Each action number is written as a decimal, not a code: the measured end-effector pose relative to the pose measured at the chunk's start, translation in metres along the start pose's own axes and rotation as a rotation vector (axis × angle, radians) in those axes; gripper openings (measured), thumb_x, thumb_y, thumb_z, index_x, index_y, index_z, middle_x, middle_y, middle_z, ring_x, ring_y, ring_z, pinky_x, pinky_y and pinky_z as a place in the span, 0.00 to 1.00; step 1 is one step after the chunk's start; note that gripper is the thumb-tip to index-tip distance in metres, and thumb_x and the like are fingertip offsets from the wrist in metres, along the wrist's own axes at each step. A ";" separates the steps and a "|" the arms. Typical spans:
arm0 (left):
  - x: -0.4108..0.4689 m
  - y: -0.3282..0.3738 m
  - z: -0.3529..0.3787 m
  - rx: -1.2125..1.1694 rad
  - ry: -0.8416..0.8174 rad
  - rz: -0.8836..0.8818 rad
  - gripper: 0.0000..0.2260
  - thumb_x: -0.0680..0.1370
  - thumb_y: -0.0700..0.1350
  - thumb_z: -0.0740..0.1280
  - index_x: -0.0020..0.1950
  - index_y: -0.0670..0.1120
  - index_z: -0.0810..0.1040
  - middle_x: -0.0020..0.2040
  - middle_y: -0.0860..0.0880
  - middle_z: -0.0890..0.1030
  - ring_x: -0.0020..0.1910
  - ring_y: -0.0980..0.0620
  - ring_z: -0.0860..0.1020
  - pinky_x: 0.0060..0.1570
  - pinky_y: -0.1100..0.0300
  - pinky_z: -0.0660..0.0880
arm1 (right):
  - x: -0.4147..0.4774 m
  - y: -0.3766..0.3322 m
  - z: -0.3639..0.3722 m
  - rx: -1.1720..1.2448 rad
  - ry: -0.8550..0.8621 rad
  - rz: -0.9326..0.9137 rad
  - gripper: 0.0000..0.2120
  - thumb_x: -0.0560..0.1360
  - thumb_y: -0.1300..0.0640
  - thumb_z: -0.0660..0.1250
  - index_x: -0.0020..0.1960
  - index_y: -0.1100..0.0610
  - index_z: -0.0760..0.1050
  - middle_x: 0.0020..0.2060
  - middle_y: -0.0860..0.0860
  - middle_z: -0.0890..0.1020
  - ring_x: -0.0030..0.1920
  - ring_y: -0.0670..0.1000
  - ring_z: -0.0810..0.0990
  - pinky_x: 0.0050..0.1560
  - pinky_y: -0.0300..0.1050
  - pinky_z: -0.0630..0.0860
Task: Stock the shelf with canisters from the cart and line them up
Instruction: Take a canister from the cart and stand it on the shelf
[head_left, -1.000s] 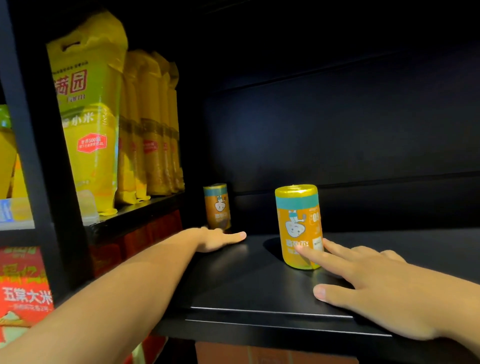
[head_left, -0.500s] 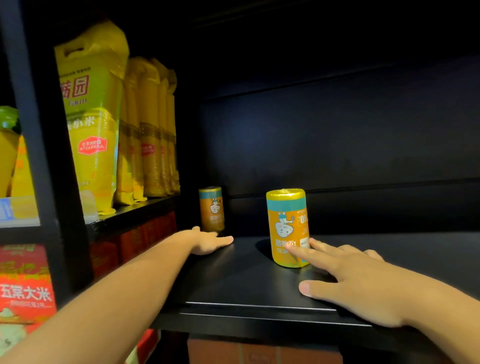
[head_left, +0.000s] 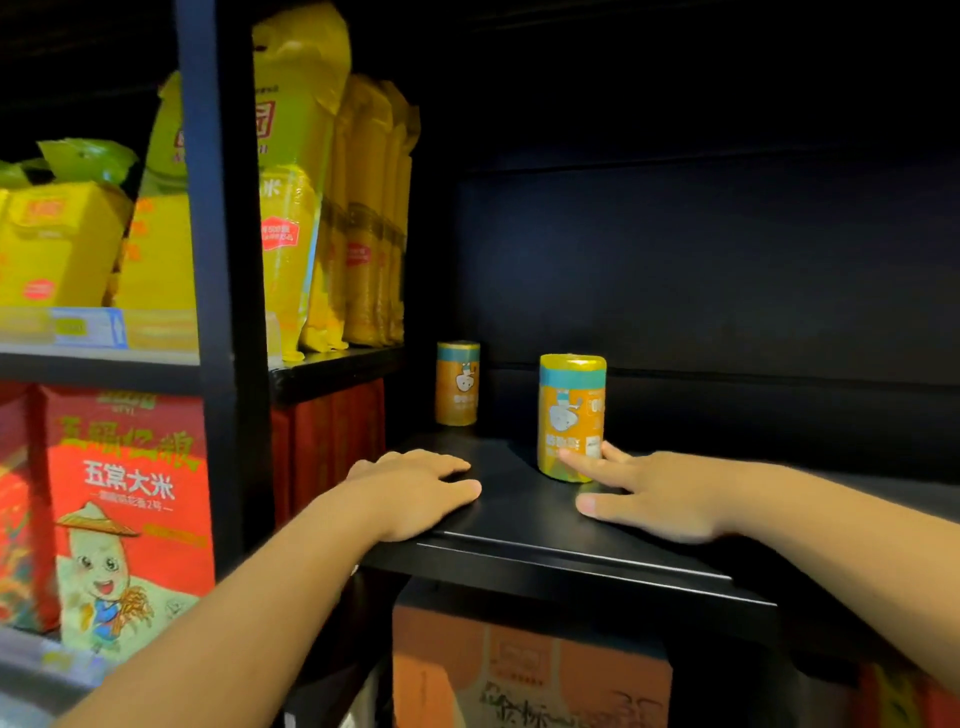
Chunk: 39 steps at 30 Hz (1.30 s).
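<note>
near canister (head_left: 571, 418) stood upright on the black shelf (head_left: 524, 527), right of and nearer than the far canister (head_left: 457, 383) in the far-left corner | my right hand (head_left: 657, 496) lay spread, straight fingers touching the near canister's base | my left hand (head_left: 415, 488) rested flat at the shelf's near-left edge, holding nothing | yellow bags (head_left: 306, 182) stood left

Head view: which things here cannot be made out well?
All in the head view.
- Cart: outside the frame.
- Near orange cylindrical canister: small label print blurred; right hand's fingers cover part of its base.
- Far orange cylindrical canister: label too dim and small.
- Orange cardboard box below: cut by bottom edge, hidden partly by black shelf.
</note>
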<state>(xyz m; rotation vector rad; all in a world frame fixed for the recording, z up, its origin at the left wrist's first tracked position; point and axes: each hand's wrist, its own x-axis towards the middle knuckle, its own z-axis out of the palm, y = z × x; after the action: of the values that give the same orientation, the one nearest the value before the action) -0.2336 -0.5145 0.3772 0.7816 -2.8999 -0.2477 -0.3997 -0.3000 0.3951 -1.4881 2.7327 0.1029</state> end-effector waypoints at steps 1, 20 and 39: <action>-0.002 0.001 0.000 -0.003 0.001 -0.002 0.25 0.81 0.68 0.52 0.77 0.66 0.63 0.79 0.56 0.63 0.77 0.47 0.61 0.72 0.47 0.58 | 0.012 -0.001 -0.002 0.003 -0.019 -0.004 0.30 0.78 0.26 0.47 0.73 0.24 0.35 0.81 0.43 0.41 0.79 0.57 0.59 0.78 0.52 0.54; -0.005 -0.005 0.002 -0.068 0.124 0.002 0.24 0.80 0.67 0.55 0.73 0.60 0.70 0.71 0.53 0.73 0.68 0.49 0.71 0.67 0.51 0.67 | 0.179 -0.036 -0.025 0.062 -0.183 0.094 0.40 0.76 0.24 0.51 0.80 0.36 0.39 0.82 0.50 0.40 0.82 0.57 0.46 0.80 0.60 0.45; 0.005 -0.006 0.006 -0.034 0.095 0.082 0.22 0.80 0.66 0.54 0.71 0.59 0.68 0.66 0.52 0.72 0.66 0.47 0.68 0.66 0.45 0.64 | 0.175 -0.032 -0.023 0.119 -0.179 0.093 0.37 0.77 0.25 0.51 0.78 0.31 0.37 0.81 0.48 0.36 0.82 0.58 0.44 0.79 0.63 0.45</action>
<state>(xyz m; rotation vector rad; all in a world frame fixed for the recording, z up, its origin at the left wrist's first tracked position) -0.2357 -0.5216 0.3700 0.6494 -2.8223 -0.2435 -0.4675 -0.4651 0.4070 -1.2578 2.6145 0.0710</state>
